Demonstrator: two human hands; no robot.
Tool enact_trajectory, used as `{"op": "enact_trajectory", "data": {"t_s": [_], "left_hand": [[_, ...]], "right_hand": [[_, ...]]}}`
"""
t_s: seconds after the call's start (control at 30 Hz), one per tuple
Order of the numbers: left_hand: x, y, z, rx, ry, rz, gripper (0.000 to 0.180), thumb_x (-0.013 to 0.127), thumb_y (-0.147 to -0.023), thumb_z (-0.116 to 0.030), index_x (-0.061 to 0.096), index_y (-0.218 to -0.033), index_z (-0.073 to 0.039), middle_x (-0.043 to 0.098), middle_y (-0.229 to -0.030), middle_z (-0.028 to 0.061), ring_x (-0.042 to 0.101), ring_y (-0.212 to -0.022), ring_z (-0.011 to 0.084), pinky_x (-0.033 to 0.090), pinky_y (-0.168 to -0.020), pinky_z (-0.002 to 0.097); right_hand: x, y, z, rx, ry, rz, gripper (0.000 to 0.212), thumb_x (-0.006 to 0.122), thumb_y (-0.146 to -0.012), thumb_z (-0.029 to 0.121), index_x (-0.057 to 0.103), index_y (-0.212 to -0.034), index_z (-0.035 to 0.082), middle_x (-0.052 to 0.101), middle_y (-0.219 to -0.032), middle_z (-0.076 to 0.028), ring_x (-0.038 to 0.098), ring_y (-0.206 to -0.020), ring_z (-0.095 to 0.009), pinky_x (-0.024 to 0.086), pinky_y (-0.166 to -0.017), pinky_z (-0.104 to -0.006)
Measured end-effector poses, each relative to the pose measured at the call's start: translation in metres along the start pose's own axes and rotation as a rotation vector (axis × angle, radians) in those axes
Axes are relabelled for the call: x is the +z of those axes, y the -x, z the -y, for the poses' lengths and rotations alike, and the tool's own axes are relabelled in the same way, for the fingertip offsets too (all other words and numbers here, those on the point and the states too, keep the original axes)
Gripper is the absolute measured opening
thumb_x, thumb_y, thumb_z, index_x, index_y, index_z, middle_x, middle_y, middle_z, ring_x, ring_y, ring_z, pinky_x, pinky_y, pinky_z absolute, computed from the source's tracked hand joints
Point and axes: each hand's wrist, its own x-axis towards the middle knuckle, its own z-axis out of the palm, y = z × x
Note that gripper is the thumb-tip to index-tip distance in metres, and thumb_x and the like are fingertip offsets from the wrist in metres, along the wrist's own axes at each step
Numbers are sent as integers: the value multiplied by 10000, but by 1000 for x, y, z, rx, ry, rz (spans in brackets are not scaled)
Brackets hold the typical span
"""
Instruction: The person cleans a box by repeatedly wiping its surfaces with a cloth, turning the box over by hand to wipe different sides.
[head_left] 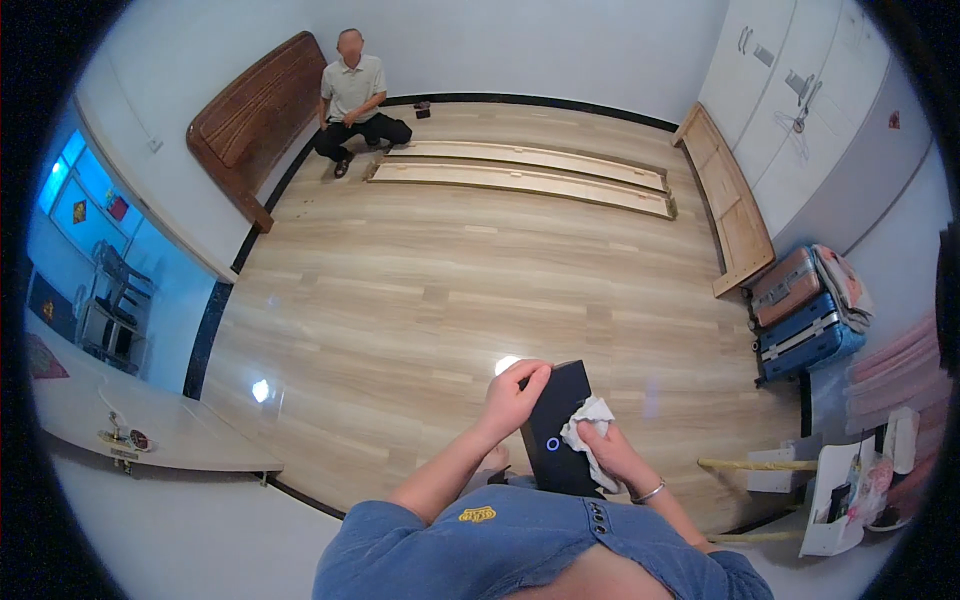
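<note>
In front of my body is a flat black rectangular device with a small blue-lit ring on its face. I cannot make out its exact kind. My left hand grips its upper left edge, fingers curled over the side. A crumpled white cloth or tissue is pinched in my right hand, pressed against the right side of the black face. The device's lower end reaches down to my blue shirt.
Two long wooden bed rails lie on the floor. Beside them a person crouches by a brown headboard. A wooden footboard leans at the wardrobe; suitcases stand nearer. At left is an open door.
</note>
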Motion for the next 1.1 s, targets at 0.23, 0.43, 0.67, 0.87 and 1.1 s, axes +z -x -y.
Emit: {"op": "enact_trajectory", "data": {"t_s": [0.23, 0.43, 0.67, 0.87, 1.1], "left_hand": [[1, 8, -14, 60, -33, -54, 216, 516, -809, -175, 593, -874, 16, 597, -861, 138, 568, -825, 230, 427, -733, 292], [5, 14, -28, 94, -47, -30, 222, 514, -809, -182, 591, -871, 17, 596, -870, 141, 567, -828, 236, 428, -733, 291], [10, 14, -27, 139, -123, 63, 240, 484, -823, -215, 592, -862, -5, 590, -842, 134, 564, -801, 262, 437, -689, 305], [3, 5, -11, 114, -108, 150, 262, 432, -866, -192, 588, -895, 16, 584, -870, 120, 549, -830, 189, 416, -743, 277], [9, 2, -4, 68, -149, 156, 311, 407, -876, -233, 593, -884, 15, 593, -852, 128, 558, -816, 188, 418, -736, 273]], "right_hand": [[-3, 1, -5, -62, -11, 3, 397, 503, -830, 332, 473, -1062, 11, 519, -987, -44, 470, -907, -128, 394, -788, -266], [-2, -5, 7, -135, -62, 3, 409, 567, -792, 302, 472, -1069, 16, 523, -999, -45, 480, -909, -129, 400, -795, -277], [9, -26, 20, -260, 23, -214, 301, 497, -833, 280, 533, -947, 4, 560, -848, -38, 497, -792, -110, 413, -696, -260], [22, -19, 27, -286, 202, -317, 337, 442, -854, 306, 529, -901, -16, 570, -774, -94, 524, -740, -157, 415, -657, -291], [23, -11, 9, -282, 485, -389, 333, 490, -813, 276, 491, -974, -15, 543, -879, -187, 536, -826, -330, 418, -715, -370]]}}
